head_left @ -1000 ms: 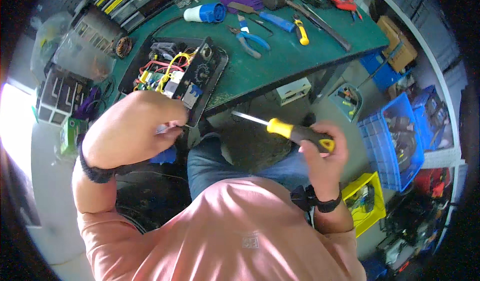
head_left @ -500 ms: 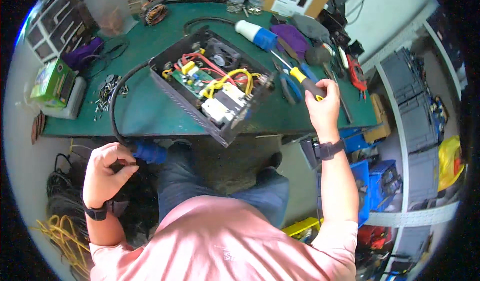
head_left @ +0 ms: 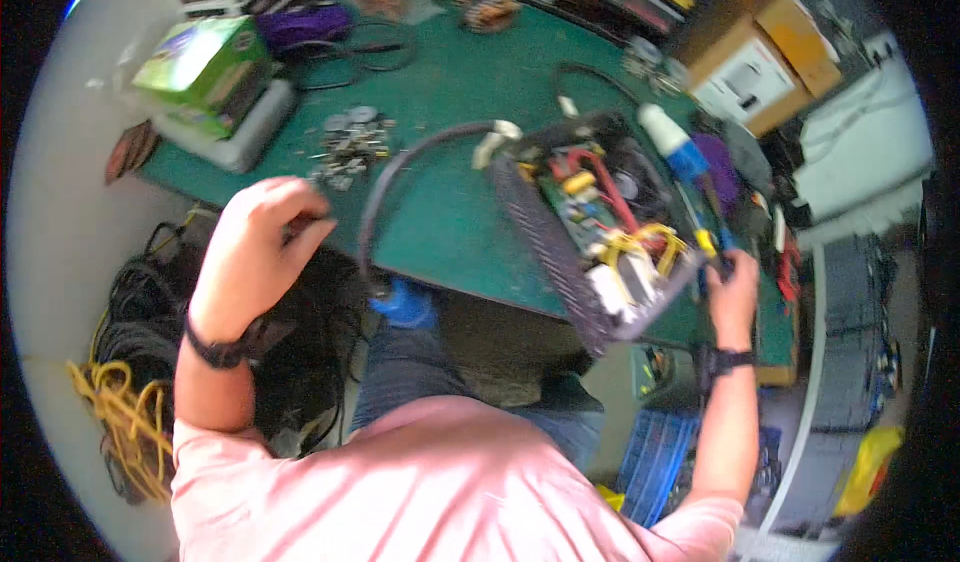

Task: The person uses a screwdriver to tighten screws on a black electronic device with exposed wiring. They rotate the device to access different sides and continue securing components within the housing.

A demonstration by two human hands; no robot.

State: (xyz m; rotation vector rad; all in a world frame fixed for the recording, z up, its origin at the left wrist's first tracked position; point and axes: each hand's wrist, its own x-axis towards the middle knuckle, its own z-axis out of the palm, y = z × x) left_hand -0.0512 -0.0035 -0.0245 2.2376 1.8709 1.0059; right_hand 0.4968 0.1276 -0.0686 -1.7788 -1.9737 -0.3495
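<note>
My left hand [head_left: 262,247] is raised at the table's front left edge, thumb and fingers curled together. Whatever may be between them is too small to make out. Just beyond it lies a pile of small screws and metal parts [head_left: 350,147]. My right hand [head_left: 735,287] grips a screwdriver [head_left: 706,242] with a yellow and black handle, beside the right edge of an open black metal case [head_left: 545,252]. Inside the case are a green circuit board, red and yellow wires and white blocks. A thick black cable [head_left: 374,197] runs from the case to a blue plug [head_left: 405,307] hanging at the table's front edge.
A white and blue connector [head_left: 672,142] lies behind the case, near a purple cloth [head_left: 720,172]. The green box [head_left: 200,72] stands at the left, a cardboard box [head_left: 770,52] at the back right. Below left are coiled black cables and a yellow cord [head_left: 125,417].
The view has turned left, shifting the table's contents rightward. My left hand has moved up from beside the blue plug toward the screw pile. My right hand still holds the screwdriver, now closer to the case.
</note>
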